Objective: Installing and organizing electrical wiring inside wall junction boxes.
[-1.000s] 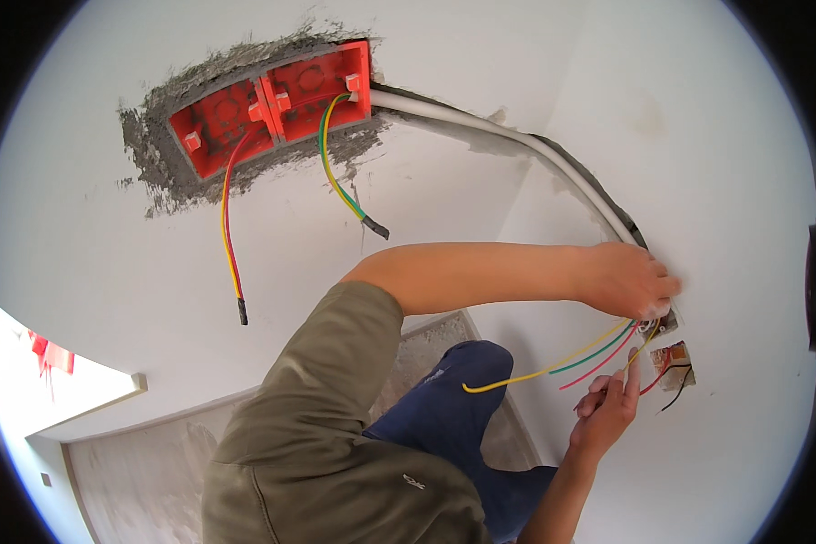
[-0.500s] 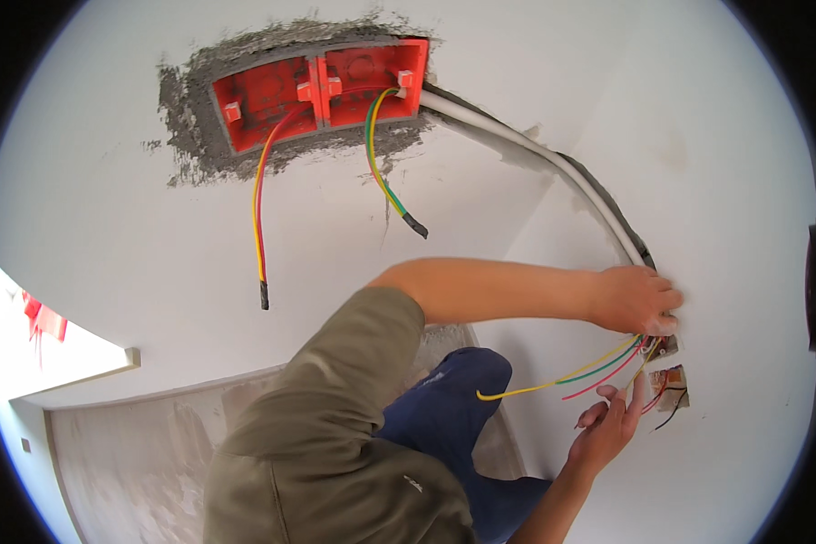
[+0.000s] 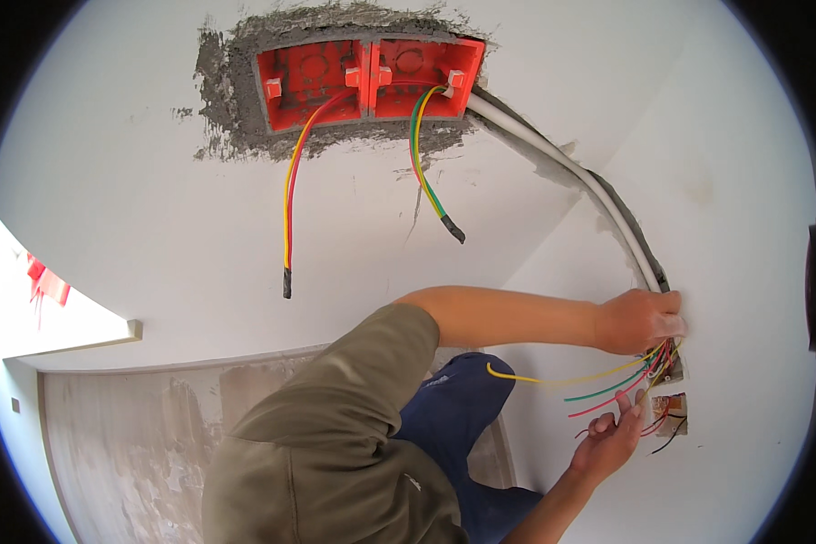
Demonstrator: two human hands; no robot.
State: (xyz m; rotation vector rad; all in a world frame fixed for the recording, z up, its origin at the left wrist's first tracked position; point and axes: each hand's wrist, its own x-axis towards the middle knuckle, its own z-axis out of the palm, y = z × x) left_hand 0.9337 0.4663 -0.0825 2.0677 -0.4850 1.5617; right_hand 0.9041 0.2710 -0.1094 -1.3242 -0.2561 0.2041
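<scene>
My left hand (image 3: 639, 323) is closed at the lower end of the white conduit (image 3: 598, 190), right where a bundle of thin wires comes out beneath its fingers. The exact grip is partly hidden. From that bundle a yellow wire (image 3: 553, 382), a green wire (image 3: 603, 392) and a red wire (image 3: 598, 408) fan out to the left. Below, my right hand (image 3: 610, 444) has its fingers bent and pinches a thin wire leading up to the bundle. A small wall box (image 3: 671, 405) with red and black wires sits just right of that hand.
Two joined red wall boxes (image 3: 322, 77) are set in grey mortar (image 3: 231, 82) above. From them hang a yellow-red wire pair (image 3: 290, 208) and a yellow-green bundle (image 3: 426, 186), both with black taped ends. A ledge (image 3: 91, 337) juts out at left.
The view has shifted, so the red boxes appear further right and higher. My left hand sits slightly lower relative to the conduit's end, with more wires showing beneath its fingers.
</scene>
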